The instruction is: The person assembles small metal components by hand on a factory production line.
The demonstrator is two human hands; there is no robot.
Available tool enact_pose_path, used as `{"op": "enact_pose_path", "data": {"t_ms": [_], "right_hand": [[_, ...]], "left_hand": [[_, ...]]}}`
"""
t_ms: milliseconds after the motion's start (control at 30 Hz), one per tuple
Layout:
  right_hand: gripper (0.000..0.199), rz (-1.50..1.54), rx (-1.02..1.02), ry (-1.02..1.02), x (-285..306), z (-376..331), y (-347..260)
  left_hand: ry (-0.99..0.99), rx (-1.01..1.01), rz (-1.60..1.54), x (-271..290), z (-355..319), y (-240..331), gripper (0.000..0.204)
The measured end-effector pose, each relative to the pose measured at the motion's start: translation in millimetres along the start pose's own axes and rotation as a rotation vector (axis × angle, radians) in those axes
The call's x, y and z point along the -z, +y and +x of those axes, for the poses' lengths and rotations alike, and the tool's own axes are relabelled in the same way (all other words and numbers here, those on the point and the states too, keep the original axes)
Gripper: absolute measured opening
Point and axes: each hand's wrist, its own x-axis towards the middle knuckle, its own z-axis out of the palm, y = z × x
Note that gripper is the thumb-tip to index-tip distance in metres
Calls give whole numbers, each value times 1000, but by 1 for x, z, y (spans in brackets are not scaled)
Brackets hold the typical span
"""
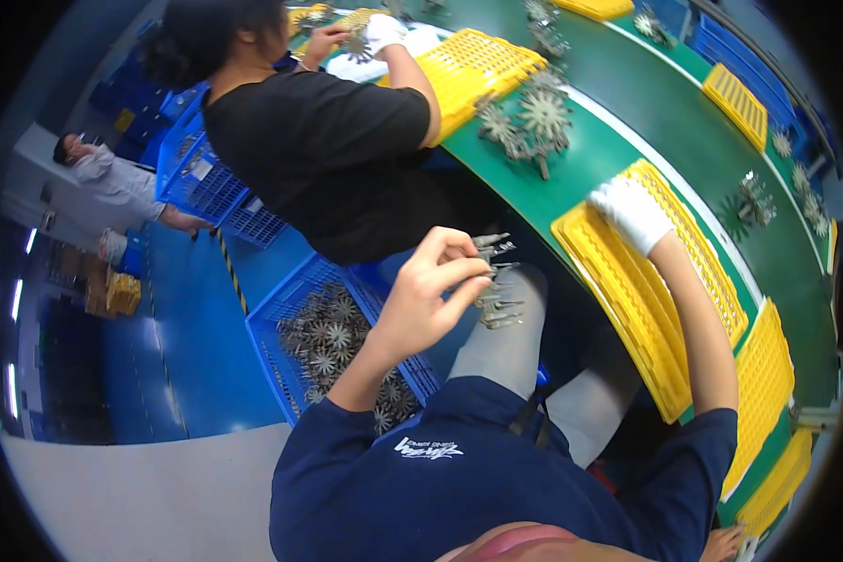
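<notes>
My bare left hand [429, 290] pinches a grey metal star-shaped part [498, 307] between thumb and fingers. Its prongs stick out to the right, above my thigh. Wearing a white glove, my right hand [635, 214] is over the far end of a yellow perforated tray [618, 295] on the green bench. The glove is blurred, and its fingertips cannot be told apart from the tray's edge. Below my left forearm, a blue crate [286, 375] holds many similar star-shaped metal parts [332, 342].
Beyond my right hand, a pile of star-shaped parts [534, 117] lies on the green bench [581, 155]. A co-worker in black [318, 150] works at the left with another yellow tray [482, 70]. More yellow trays [763, 379] line the bench at right. Blue crates [192, 169] stand behind the co-worker.
</notes>
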Motion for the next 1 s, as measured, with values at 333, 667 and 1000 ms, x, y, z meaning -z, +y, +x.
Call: {"op": "enact_pose_path", "data": {"t_ms": [333,667,1000], "right_hand": [[20,115,190,129,5,-4,13],[24,178,225,397,3,-8,-4],[21,96,259,426,-6,-12,-4]], "left_hand": [[23,38,-35,5,-6,-2,11],[29,19,-38,5,-10,-8,12],[39,43,-46,4,-16,-3,12]]}}
